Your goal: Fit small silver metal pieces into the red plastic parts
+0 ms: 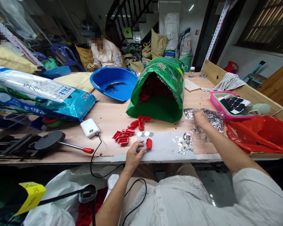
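Left hand (134,153): grip parted, just beside a red piece (149,143) on the grey sheet (161,147) along the near edge of the surface (108,114). Right hand (201,118): at the clear bag (214,116), right of the green sack (158,111); grip state cannot be determined.

There are one blue basin (130,84), one green bag (153,110), one white power bank (89,127), one pink basket (213,99) and one small bottle (191,72). Two white discs (147,134) and two grey discs (151,134) show. One red box (149,143) lies alone; the heaped red boxes (123,141) number at least six. Metal pieces (185,142): dozens.
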A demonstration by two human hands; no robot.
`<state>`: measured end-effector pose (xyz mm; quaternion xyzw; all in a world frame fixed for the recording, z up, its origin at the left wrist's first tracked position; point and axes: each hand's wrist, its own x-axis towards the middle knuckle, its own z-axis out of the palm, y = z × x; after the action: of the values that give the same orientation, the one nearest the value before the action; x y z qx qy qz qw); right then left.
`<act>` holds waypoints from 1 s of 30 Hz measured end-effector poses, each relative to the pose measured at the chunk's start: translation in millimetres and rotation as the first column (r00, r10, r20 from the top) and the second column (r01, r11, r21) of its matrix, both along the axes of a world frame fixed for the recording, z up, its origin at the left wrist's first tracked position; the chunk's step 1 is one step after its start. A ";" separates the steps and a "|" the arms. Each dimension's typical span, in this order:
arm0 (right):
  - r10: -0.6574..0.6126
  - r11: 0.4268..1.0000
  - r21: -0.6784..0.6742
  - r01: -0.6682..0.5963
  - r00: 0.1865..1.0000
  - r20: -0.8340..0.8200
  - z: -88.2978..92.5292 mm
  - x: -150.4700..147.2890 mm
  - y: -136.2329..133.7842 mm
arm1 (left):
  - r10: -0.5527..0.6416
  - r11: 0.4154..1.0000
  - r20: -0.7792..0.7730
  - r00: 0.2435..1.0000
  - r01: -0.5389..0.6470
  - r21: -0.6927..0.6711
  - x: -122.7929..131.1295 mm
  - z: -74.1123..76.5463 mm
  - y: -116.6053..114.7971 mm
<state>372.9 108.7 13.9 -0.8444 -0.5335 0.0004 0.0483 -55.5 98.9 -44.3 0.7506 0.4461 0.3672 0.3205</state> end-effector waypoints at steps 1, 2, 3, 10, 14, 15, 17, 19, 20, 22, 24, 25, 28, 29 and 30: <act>-0.016 0.999 -0.035 0.016 1.000 -0.002 -1.5 1.2 8.0 | -0.001 1.000 -0.002 1.000 0.001 -0.002 0.1 0.3 -0.3; -0.030 0.997 -0.067 0.029 1.000 -0.007 -2.8 2.8 14.5 | 0.000 1.000 -0.004 1.000 0.000 -0.003 0.1 0.4 -0.5; -0.041 0.995 -0.095 0.040 0.999 -0.011 -3.8 4.8 19.5 | -0.001 1.000 -0.007 1.000 0.001 -0.003 0.1 0.2 -0.6; -0.077 0.983 -0.173 0.070 0.996 -0.039 -12.4 16.3 34.5 | 0.009 1.000 -0.028 1.000 -0.009 0.003 -0.4 -2.2 -1.4; -0.107 0.978 -0.184 0.095 0.993 -0.058 -20.1 20.0 43.8 | 0.011 1.000 -0.040 0.999 -0.010 0.017 -0.2 -2.4 -1.3; -0.115 0.978 -0.181 0.102 0.991 -0.063 -21.7 20.9 45.9 | 0.012 1.000 -0.043 0.999 -0.011 0.023 -0.2 -3.0 -1.1; -0.119 0.981 -0.164 0.106 0.990 -0.073 -23.8 22.8 48.2 | 0.013 0.999 -0.046 0.999 -0.012 0.040 -0.3 -5.2 -0.4; -0.103 0.988 -0.121 0.093 0.991 -0.083 -24.3 25.0 47.5 | 0.018 0.998 -0.040 0.999 -0.015 0.066 -0.8 -8.0 0.2; -0.092 0.992 -0.093 0.084 0.992 -0.086 -23.9 26.3 46.0 | 0.019 0.997 -0.037 0.999 -0.016 0.079 -1.0 -9.3 0.4; -0.081 0.996 -0.030 0.078 0.992 -0.094 -22.4 29.5 41.4 | 0.019 0.995 -0.034 0.999 -0.016 0.103 -1.4 -11.0 0.5; -0.081 0.996 0.018 0.084 0.991 -0.107 -19.9 32.9 35.6 | 0.019 0.993 -0.035 0.999 -0.015 0.116 -1.4 -11.6 0.3; -0.078 0.996 0.040 0.083 0.990 -0.117 -18.1 34.3 32.6 | 0.021 0.993 -0.033 0.999 -0.017 0.118 -1.3 -11.6 0.3; -0.037 0.993 0.110 0.053 0.989 -0.142 -8.9 35.7 23.5 | 0.024 0.995 -0.014 1.000 -0.023 0.099 -1.4 -12.5 1.0; -0.013 0.991 0.132 0.033 0.990 -0.144 -4.2 34.8 20.1 | 0.025 0.996 -0.002 1.000 -0.025 0.086 -1.7 -13.1 1.5; 0.013 0.988 0.154 0.009 0.990 -0.142 1.4 33.1 16.3 | 0.025 0.997 0.012 1.000 -0.026 0.072 -2.2 -13.6 2.1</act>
<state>406.0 125.0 15.2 -0.8354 -0.5280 0.0194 0.1513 -57.7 101.0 -57.9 0.7539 0.4402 0.3914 0.2911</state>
